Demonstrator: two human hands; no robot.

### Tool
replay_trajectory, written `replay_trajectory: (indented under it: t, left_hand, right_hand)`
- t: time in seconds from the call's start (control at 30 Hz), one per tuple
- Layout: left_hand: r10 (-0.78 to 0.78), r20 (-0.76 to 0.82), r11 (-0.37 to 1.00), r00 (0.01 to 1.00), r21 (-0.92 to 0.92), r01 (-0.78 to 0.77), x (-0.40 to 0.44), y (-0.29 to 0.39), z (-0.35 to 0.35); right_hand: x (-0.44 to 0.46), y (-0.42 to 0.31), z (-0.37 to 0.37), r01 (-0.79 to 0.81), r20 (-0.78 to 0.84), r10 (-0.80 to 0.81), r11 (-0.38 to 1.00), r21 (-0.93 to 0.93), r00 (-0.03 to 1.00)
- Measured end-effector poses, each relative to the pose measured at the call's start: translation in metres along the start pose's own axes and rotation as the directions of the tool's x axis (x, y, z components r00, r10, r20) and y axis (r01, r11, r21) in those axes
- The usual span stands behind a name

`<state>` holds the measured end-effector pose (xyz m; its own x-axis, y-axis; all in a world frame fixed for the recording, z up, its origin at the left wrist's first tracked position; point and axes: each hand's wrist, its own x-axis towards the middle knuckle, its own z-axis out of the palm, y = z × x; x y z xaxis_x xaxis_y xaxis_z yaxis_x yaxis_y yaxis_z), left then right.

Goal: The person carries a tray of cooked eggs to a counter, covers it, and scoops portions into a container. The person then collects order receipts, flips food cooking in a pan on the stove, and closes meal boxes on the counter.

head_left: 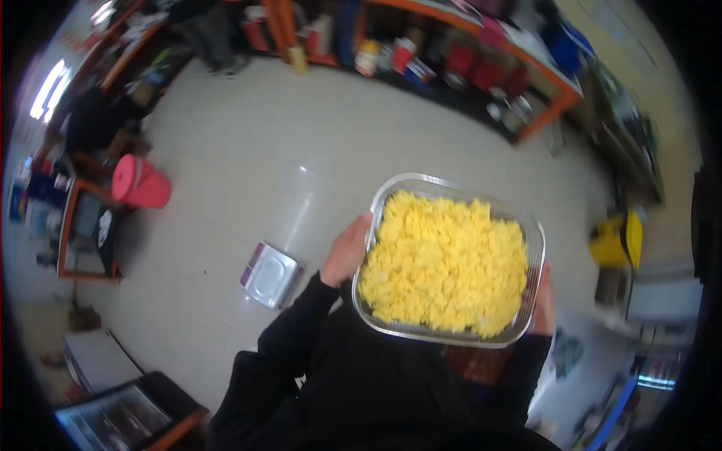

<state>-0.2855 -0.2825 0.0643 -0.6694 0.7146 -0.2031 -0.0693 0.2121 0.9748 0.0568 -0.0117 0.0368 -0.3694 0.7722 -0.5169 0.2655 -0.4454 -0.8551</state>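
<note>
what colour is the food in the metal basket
Yellow: the food in the metal basket shows best in the head view.

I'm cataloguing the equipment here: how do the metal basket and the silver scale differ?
The metal basket is held between the left hand and right hand; the silver scale rests on the floor. The metal basket is open-topped, full of yellow pieces; the silver scale is flat-topped. Both look silvery.

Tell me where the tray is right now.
In the head view, the tray is right of centre, held at its sides between the left hand and right hand, with the silver scale farther left.
</note>
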Motion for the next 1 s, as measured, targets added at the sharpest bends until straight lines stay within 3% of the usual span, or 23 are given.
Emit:
replay_trajectory:
  t: [0.1, 0.17, 0.27, 0.33, 0.47, 0.53, 0.6, 0.67, 0.73, 0.8, 0.87, 0.9, 1.0]
  left_hand:
    - [0.042, -0.129, 0.997, 0.991, 0.072, -0.032, 0.071, 0.027, -0.314]
    - [-0.112, -0.140, 0.991, 0.984, -0.088, 0.100, 0.125, 0.053, -0.518]
    - [-0.152, -0.329, 0.977, 0.932, -0.191, 0.092, 0.210, 0.067, -0.734]
    - [-0.189, -0.362, 0.960, 0.913, -0.265, 0.093, 0.249, 0.039, -0.811]
    - [-0.269, -0.462, 0.962, 0.845, -0.170, 0.213, 0.320, 0.037, -0.945]
    - [-0.378, -0.596, 0.899, 0.708, -0.419, 0.127, 0.352, 0.098, -0.981]
    - [-0.365, -0.670, 0.910, 0.646, -0.403, 0.096, 0.385, 0.066, -1.046]
    - [-0.485, -0.705, 0.854, 0.518, -0.510, 0.105, 0.398, 0.074, -1.121]
    - [-0.520, -0.802, 0.847, 0.295, -0.528, 0.058, 0.416, 0.103, -1.200]
    - [-0.516, -0.841, 0.851, 0.163, -0.524, -0.007, 0.437, 0.114, -1.280]
    - [-0.507, -0.844, 0.845, 0.176, -0.527, -0.092, 0.437, 0.069, -1.363]
    - [-0.468, -0.856, 0.826, 0.220, -0.512, -0.235, 0.450, 0.059, -1.419]
    - [-0.533, -0.842, 0.762, 0.089, -0.523, -0.383, 0.486, 0.052, -1.559]
  right_hand:
    - [-0.028, -0.075, 0.338, 0.003, 0.010, -0.002, 0.992, -0.123, 1.000]
    - [-0.008, -0.130, 0.552, 0.000, 0.077, 0.017, 0.977, -0.215, 0.997]
    - [0.055, -0.228, 0.823, 0.079, 0.240, 0.009, 0.931, -0.357, 0.971]
    - [0.081, -0.243, 0.926, 0.109, 0.301, 0.018, 0.911, -0.398, 0.953]
    - [0.170, -0.308, 1.124, 0.282, 0.471, -0.040, 0.844, -0.456, 0.881]
    - [0.240, -0.307, 1.229, 0.357, 0.514, -0.049, 0.776, -0.521, 0.856]
    - [0.239, -0.376, 1.344, 0.425, 0.650, 0.015, 0.746, -0.514, 0.760]
    - [0.217, -0.426, 1.468, 0.503, 0.740, 0.039, 0.709, -0.494, 0.672]
    - [0.238, -0.429, 1.629, 0.810, 0.900, -0.041, 0.454, -0.371, 0.435]
    - [0.244, -0.426, 1.769, 0.856, 0.948, 0.025, 0.422, -0.299, 0.318]
    - [0.226, -0.434, 1.883, 0.875, 0.975, 0.000, 0.441, -0.198, 0.221]
    - [0.217, -0.438, 1.942, 0.880, 0.984, -0.026, 0.451, -0.147, 0.178]
    - [0.196, -0.441, 2.107, 0.774, 0.902, 0.301, 0.471, -0.423, 0.309]
